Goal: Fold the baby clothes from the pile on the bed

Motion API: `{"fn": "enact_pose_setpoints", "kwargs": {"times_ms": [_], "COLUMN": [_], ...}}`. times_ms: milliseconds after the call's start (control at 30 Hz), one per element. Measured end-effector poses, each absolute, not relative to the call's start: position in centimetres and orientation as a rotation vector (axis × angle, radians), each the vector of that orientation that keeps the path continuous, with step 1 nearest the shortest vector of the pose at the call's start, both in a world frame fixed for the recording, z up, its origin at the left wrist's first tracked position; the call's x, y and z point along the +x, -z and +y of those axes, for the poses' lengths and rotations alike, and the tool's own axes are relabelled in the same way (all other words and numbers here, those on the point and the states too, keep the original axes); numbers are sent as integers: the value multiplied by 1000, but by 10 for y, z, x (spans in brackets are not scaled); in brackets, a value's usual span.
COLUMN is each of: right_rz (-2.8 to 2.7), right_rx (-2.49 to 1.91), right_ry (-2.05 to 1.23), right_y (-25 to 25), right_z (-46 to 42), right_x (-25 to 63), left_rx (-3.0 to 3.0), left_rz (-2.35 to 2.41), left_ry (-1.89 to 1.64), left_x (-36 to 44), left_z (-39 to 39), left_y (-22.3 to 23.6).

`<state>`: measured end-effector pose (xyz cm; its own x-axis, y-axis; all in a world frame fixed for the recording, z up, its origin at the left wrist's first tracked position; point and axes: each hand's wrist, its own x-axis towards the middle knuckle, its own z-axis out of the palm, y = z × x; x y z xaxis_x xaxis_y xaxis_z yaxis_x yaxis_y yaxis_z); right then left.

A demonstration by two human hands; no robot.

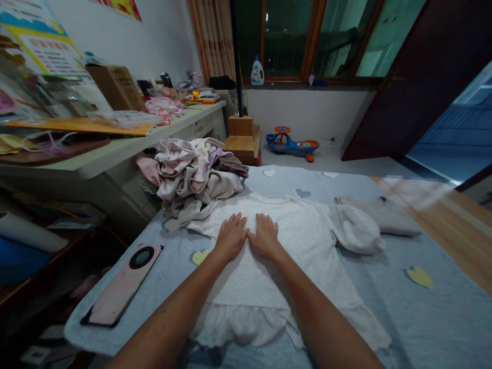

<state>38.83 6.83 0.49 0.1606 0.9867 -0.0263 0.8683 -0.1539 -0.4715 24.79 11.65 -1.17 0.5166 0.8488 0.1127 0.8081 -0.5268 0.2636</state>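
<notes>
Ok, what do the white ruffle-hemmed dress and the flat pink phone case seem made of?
The white ruffle-hemmed dress under the left hand and right hand looks like matte cotton knit: faintly mottled, soft folds, though the fibre is uncertain. The flat pink phone case looks like smooth matte plastic or silicone, with only a dull sheen.

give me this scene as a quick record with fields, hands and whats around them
left hand: flat on the white ruffle-hem dress
right hand: flat on the same dress, beside the left hand
under dress: light blue quilt with heart patches
nearby: pile of clothes, pink-backed phone, grey folded cloth
further: desk, blue ride-on toy, detergent bottle
</notes>
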Motion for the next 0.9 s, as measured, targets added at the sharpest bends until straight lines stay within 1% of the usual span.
{"fn": "enact_pose_setpoints", "kwargs": {"times_ms": [67, 233, 300, 400, 433, 500, 567, 600, 633, 733, 800, 900], "right_rz": [-1808, -1716, -1731, -1774, -1717, -1546, -1341, -1251, -1186, -1144, -1114, -937], "right_rx": [-2061, -2215, -2285, -2187, -2141, -2080, -2165, -2261, -2366, -2522, -2456, -2253], "right_ry": [-505, -218, -234, -306, -251, 20, 324, 394, 374, 6, -168, -238], "right_y": [-12, -14, -13, -24, -31, -46, -59, -63, -66, -67, -66, -68], "right_z": [64, 28, 6, -26, -36, -54, -66, -70, -72, -74, -75, -82], "right_x": [413, 482, 505, 535, 546, 571, 598, 610, 621, 640, 643, 649], "left_rx": [2621, 2703, 2733, 2758, 2761, 2760, 2758, 2757, 2754, 2731, 2719, 2727], "left_rz": [1369, 1378, 1397, 1406, 1404, 1398, 1395, 1394, 1391, 1356, 1292, 1185], "left_ry": [-359, -287, -257, -234, -235, -241, -245, -246, -246, -249, -265, -324], "left_x": [241, 235, 236, 236, 236, 236, 237, 237, 238, 233, 224, 203], "left_z": [110, 111, 112, 111, 110, 110, 109, 110, 110, 110, 109, 105], "left_y": [17, 19, 18, 16, 16, 16, 15, 15, 15, 18, 23, 32]}}
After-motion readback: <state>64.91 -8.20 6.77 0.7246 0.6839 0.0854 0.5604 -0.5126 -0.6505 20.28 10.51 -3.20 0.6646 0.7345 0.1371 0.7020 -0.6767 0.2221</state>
